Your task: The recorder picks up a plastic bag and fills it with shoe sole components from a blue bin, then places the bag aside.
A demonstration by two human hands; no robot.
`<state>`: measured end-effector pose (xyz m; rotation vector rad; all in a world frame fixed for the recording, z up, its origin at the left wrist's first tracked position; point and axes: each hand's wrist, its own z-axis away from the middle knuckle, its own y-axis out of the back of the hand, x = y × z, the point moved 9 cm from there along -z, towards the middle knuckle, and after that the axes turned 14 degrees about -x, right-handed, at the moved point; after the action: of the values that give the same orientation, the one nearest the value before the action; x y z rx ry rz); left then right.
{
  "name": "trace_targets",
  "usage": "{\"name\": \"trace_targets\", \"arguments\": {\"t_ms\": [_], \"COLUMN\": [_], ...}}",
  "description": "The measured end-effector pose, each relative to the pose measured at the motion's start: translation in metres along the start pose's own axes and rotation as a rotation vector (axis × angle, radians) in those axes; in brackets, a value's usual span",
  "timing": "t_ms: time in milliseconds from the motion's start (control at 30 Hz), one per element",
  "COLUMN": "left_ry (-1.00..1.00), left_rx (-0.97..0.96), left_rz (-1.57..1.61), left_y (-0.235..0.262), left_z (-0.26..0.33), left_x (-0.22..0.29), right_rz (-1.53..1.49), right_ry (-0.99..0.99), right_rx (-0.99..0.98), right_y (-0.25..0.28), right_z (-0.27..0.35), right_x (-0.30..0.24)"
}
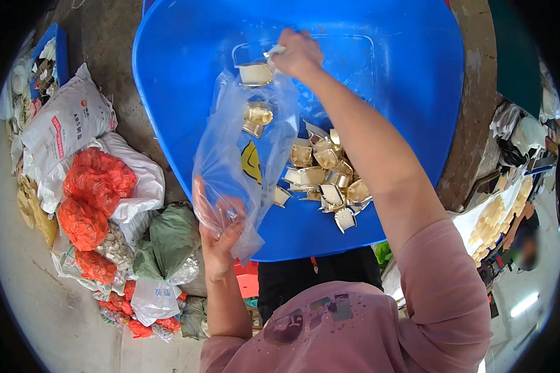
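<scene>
My left hand [218,217] is closed on the lower end of a clear plastic bag [221,158], seen partly through the film. The bag stretches over the left part of a blue plastic tub [410,81]. A yellow patch [251,160] shows at its middle. At the far side, my right hand [298,55] is closed beside a small whitish bit; whether that is the bag's edge or a separate piece I cannot tell. One gold curved piece [255,74] is at the bag's far end, and another gold piece [257,118] lies nearer. A pile of gold curved pieces [323,168] rests in the tub.
Left of the tub, on the floor, are a large white sack [71,121], red plastic bags [96,183] and a dark green bag [168,239]. A blue bin [59,53] stands at the far left. Several tan pieces [494,227] lie at the right.
</scene>
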<state>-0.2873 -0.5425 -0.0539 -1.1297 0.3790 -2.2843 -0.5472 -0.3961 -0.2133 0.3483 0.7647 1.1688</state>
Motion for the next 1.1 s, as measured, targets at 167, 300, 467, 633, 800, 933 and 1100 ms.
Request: {"name": "trace_targets", "arguments": {"t_ms": [167,300,467,633,800,933,1100], "left_ry": [-0.044,0.015,-0.007,-0.019,-0.141,-0.085,-0.11], "left_rx": [-0.024,-0.094,-0.127,0.025,-0.094,0.027,-0.05], "left_rz": [-0.037,-0.136,-0.145,0.073,0.145,0.179,0.152], "left_y": [-0.003,-0.01,-0.02,0.014,0.0,0.003,0.02], "left_z": [0.003,0.005,-0.002,0.017,0.004,0.0,-0.007], "left_x": [-0.001,-0.003,-0.003,-0.009,0.003,0.011,0.024], "right_rz": [-0.258,-0.925,-0.035,-0.258,-1.453,-0.893,-1.324], "right_ry": [0.144,0.326,0.614,0.463,0.462,0.332,0.752], "right_rx": [0.205,-0.216,-0.23,-0.292,-0.277,-0.26,-0.276], "right_y": [0.034,0.018,-0.05,-0.051,0.007,0.039,0.117], "right_z": [-0.014,0.035,0.061,0.033,0.058,0.079,0.125], "right_x": [0.039,-0.013,-0.068,-0.032,0.025,0.05,0.053]}}
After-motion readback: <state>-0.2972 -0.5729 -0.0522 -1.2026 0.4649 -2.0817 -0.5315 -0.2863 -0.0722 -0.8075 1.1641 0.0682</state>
